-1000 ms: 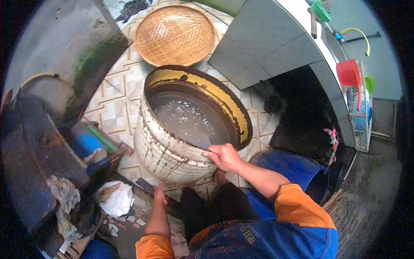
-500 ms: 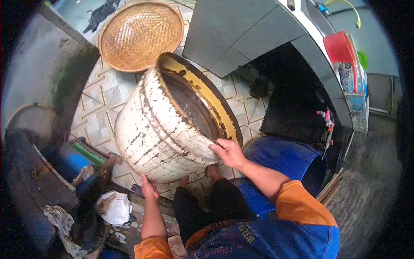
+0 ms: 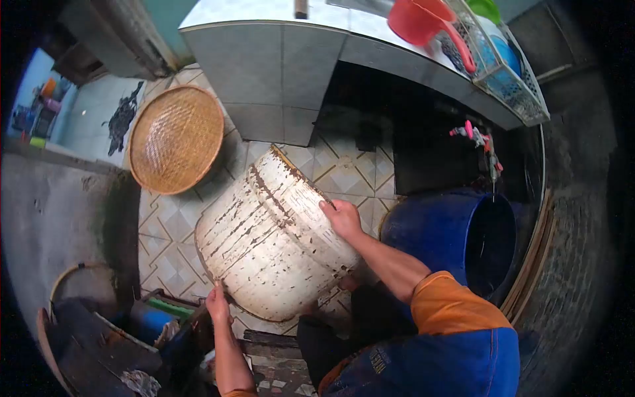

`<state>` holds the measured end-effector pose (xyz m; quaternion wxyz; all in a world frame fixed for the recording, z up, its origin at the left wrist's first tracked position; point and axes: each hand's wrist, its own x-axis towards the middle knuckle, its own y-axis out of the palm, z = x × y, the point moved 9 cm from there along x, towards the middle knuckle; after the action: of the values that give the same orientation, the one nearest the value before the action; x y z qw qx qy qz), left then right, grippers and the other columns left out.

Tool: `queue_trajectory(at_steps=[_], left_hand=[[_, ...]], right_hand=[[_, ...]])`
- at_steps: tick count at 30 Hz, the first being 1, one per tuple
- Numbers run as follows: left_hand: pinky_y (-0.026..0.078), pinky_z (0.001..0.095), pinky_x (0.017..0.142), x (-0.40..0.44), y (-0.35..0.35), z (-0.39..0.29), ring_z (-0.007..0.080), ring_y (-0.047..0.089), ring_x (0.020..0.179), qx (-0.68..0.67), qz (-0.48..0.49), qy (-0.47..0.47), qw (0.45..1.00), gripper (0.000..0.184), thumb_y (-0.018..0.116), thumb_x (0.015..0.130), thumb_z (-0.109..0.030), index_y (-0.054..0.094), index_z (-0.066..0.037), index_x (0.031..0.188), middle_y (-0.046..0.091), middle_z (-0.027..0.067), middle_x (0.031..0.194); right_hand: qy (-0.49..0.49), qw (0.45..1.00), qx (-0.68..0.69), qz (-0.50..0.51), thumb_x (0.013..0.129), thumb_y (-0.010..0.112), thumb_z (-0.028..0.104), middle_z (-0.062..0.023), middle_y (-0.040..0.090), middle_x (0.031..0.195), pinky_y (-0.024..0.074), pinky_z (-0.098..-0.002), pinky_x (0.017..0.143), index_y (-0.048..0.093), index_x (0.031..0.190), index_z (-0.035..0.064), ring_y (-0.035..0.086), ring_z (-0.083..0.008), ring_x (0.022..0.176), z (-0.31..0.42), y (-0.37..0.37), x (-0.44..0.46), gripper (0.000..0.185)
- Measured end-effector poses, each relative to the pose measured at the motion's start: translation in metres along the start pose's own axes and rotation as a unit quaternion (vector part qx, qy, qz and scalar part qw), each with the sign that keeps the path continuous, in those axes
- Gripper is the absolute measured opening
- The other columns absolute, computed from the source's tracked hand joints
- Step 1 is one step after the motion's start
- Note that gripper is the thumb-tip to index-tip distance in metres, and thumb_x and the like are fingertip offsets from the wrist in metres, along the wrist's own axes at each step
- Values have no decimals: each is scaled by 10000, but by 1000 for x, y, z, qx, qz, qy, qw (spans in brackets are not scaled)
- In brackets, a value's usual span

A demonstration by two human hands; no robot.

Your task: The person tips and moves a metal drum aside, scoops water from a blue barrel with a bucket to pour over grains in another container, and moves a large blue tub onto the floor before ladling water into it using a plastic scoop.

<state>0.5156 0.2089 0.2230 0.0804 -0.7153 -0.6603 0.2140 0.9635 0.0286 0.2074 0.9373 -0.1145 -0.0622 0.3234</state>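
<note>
A large pot (image 3: 271, 245) with chipped, peeling white paint leans on its side in front of me, its mouth turned away so that the inside is hidden. My right hand (image 3: 344, 221) grips it near the rim, thumb on the outer wall and fingers largely out of sight. Down at the base edge, my left hand (image 3: 219, 306) holds the pot from the left, fingertips against the edge. Beyond the pot is a round woven bamboo tray (image 3: 176, 140), tilted against the tiled counter side.
A blue plastic barrel (image 3: 423, 228) lies on its side at the right, under a pink-handled tap (image 3: 473, 134). On the tiled counter (image 3: 251, 73) sit a red dipper (image 3: 423, 21) and a dish rack (image 3: 506, 83). Dark clutter and a blue container (image 3: 153, 319) stand at lower left.
The pot has tipped forward, and its yellow-edged mouth has turned out of sight. Both hands keep their hold on it. My view has shifted, bringing more of the counter and doorway in.
</note>
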Motion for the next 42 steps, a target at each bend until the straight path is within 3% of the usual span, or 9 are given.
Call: queue_trajectory(at_steps=[1,2,7,8,12,14,24,37,42], left_hand=[[267,237,485,-5,25,-6,62,354,532,9,5,0,1000,353,544,884,-360,619,-27,794,476,-55,596],[268,236,492,-10,38,-7,60,352,539,19,2,15,1000,349,550,883,-353,615,-28,772,471,-57,598],[265,232,511,-50,88,-27,54,361,570,89,-12,81,993,357,560,881,-332,597,-6,741,473,-56,634],[250,229,502,-59,104,-26,46,345,563,22,-13,83,996,337,559,885,-305,562,-13,718,450,-60,625],[208,223,472,-113,157,-60,29,306,539,10,-13,95,995,290,540,901,-216,477,-50,672,388,-70,589],[217,220,469,-135,179,-86,28,312,538,18,-4,103,994,280,533,904,-208,485,-45,682,393,-67,590],[295,200,470,-213,230,-152,40,385,529,72,1,157,985,223,502,912,-168,555,39,851,461,-25,612],[326,204,471,-217,219,-162,42,405,522,86,-5,153,984,240,505,914,-177,560,43,833,469,-24,600],[284,207,448,-191,199,-150,41,369,495,91,-10,155,984,249,512,911,-184,520,-11,732,437,-36,573]], right_hand=[[28,999,30,8,850,563,336,-51,542,565,376,-313,517,603,730,1,453,-110,523,-28,-13,19,358],[27,995,93,-15,827,558,403,-188,510,605,383,-398,539,526,660,-8,481,-285,536,-50,-21,27,444],[36,994,93,-39,842,548,383,-160,473,566,360,-394,521,494,638,-19,424,-250,515,-128,-59,52,454],[38,994,99,-41,848,546,378,-139,443,545,349,-389,514,473,626,-22,395,-230,507,-136,-70,58,464],[104,987,118,-37,858,543,377,-88,368,533,329,-368,502,433,613,-18,352,-169,516,-182,-96,77,478],[88,971,216,-43,863,540,378,-49,313,545,313,-345,498,407,607,-11,325,-127,539,-217,-90,87,485],[116,958,259,-39,870,555,331,23,337,536,309,-317,498,436,589,5,327,-97,547,-244,-127,87,446],[105,943,313,-30,869,559,326,38,328,546,291,-301,489,431,581,10,315,-80,548,-233,-118,90,446],[106,953,280,-48,870,557,325,38,306,546,285,-303,484,409,578,10,310,-80,549,-214,-126,88,455]])
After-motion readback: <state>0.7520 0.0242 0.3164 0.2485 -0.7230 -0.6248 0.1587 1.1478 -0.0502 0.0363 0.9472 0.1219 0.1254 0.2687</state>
